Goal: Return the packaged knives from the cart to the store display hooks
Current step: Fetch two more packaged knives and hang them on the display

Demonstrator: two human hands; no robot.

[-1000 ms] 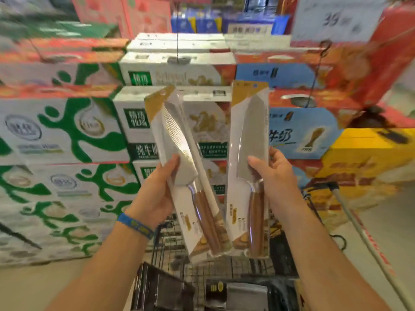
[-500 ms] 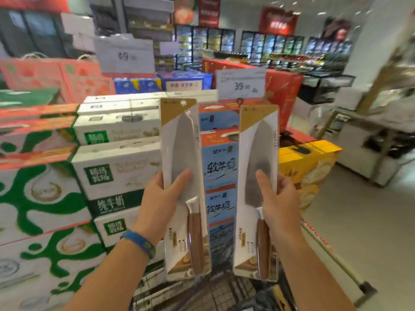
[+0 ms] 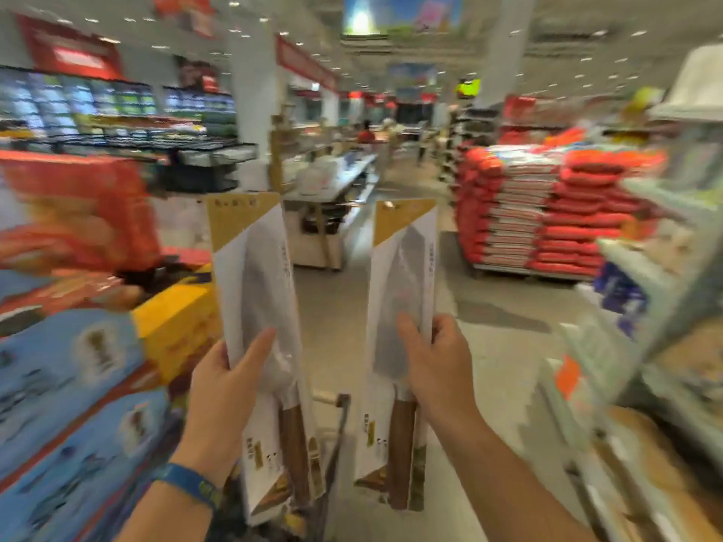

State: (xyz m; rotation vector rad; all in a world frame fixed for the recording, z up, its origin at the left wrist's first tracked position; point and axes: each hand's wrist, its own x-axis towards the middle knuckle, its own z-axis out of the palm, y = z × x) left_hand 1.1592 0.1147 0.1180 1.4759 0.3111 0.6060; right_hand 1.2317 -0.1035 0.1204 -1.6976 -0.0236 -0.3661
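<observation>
Left hand [image 3: 225, 389]: grips left knife pack [image 3: 266, 346] upright (thumb across front). Right hand [image 3: 438, 365]: grips right knife pack [image 3: 399, 346] upright, just beside the other.

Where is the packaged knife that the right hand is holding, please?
The packaged knife stands upright just right of centre in the head view, gripped by the right hand, beside the other packaged knife in the left hand.
</observation>
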